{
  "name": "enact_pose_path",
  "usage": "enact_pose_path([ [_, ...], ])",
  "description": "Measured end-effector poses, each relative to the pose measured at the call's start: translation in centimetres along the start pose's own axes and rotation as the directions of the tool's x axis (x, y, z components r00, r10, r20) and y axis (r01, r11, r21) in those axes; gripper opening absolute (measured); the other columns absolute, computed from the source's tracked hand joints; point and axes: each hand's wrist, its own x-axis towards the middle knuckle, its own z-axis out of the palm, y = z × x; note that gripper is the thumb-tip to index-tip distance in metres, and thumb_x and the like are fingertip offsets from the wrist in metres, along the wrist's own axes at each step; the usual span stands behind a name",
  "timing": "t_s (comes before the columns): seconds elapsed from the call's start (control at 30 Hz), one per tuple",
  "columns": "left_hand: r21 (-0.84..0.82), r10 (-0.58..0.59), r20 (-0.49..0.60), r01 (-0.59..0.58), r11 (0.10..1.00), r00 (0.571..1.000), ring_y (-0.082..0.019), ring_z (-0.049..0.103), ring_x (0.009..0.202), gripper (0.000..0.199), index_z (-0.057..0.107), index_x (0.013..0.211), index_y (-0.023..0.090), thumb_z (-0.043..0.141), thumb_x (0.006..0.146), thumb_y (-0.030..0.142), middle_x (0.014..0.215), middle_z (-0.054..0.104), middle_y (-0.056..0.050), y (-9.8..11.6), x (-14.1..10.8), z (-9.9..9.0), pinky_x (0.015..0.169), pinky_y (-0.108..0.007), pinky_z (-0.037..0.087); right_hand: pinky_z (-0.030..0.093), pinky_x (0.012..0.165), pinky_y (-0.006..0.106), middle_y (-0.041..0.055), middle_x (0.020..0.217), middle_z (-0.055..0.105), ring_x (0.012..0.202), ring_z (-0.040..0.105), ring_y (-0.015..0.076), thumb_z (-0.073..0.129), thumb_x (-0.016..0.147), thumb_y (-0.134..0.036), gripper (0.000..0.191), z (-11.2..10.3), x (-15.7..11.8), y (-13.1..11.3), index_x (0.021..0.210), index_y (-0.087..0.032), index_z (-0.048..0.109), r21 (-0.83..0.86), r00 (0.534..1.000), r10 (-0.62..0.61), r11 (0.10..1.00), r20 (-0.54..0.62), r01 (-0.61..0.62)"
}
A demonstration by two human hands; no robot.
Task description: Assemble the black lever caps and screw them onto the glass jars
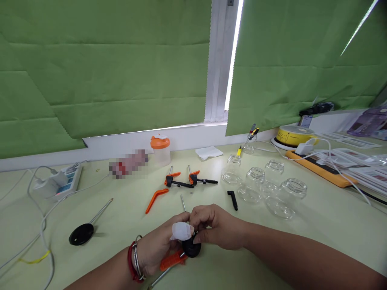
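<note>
My left hand (161, 243), with a white wrap on a finger, is closed round an orange and black assembly. Its orange handle (172, 261) sticks out below my palm and a thin metal rod (183, 202) rises beyond my fingers. My right hand (216, 225) pinches at the black round part (191, 247) of that assembly; whatever lies between the fingertips is hidden. Another metal rod (161, 278) lies under my left wrist. Just beyond my hands are two orange and black clamp-like pieces (171, 180), a loose orange lever (155, 199) and a black crank-shaped piece (232, 200).
Several clear glass jars (255, 189) stand at right. A black disc on a metal shaft (81, 234) lies left, near white cables (45, 225) and a power strip (71, 181). An orange-lidded cup (161, 151), a tissue (209, 152) and a yellow round case (294, 135) sit behind.
</note>
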Motion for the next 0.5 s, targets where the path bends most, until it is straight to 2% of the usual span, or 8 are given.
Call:
enact_pose_path([
  [0.13, -0.002, -0.009, -0.01, 0.009, 1.0, 1.0, -0.015, 0.051, 0.067, 0.034, 0.055, 0.096, 0.018, 0.061, 0.067, 0.035, 0.079, 0.052, -0.003, 0.1, -0.06, 0.11, 0.05, -0.023, 0.038, 0.044, 0.065, 0.025, -0.0002, 0.081, 0.058, 0.072, 0.055, 0.0111, 0.074, 0.066, -0.021, 0.015, -0.02, 0.0, 0.22, 0.076, -0.015, 0.063, -0.005, 0.999, 0.046, 0.999, -0.014, -0.046],
  [0.3, 0.026, -0.008, -0.019, 0.008, 1.0, 1.0, -0.017, 0.052, 0.07, 0.031, 0.053, 0.092, 0.017, 0.06, 0.068, 0.035, 0.082, 0.054, -0.005, 0.17, -0.25, 0.2, 0.051, -0.024, 0.038, 0.038, 0.057, 0.022, -0.0037, 0.067, 0.053, 0.061, 0.047, 0.0083, 0.076, 0.065, -0.023, 0.023, -0.01, -0.02, 0.51, 0.077, -0.014, 0.058, -0.005, 0.99, 0.136, 0.991, -0.041, -0.136],
  [0.5, 0.042, -0.004, -0.025, 0.005, 0.999, 1.0, -0.016, 0.051, 0.068, 0.027, 0.052, 0.089, 0.018, 0.058, 0.068, 0.034, 0.08, 0.053, -0.004, -0.09, -0.12, -0.01, 0.052, -0.025, 0.038, 0.039, 0.058, 0.022, -0.0032, 0.068, 0.054, 0.062, 0.049, 0.0085, 0.077, 0.063, -0.022, 0.026, 0.08, -0.01, 0.61, 0.075, -0.015, 0.055, 0.072, 0.986, 0.159, 0.985, -0.039, -0.156],
])
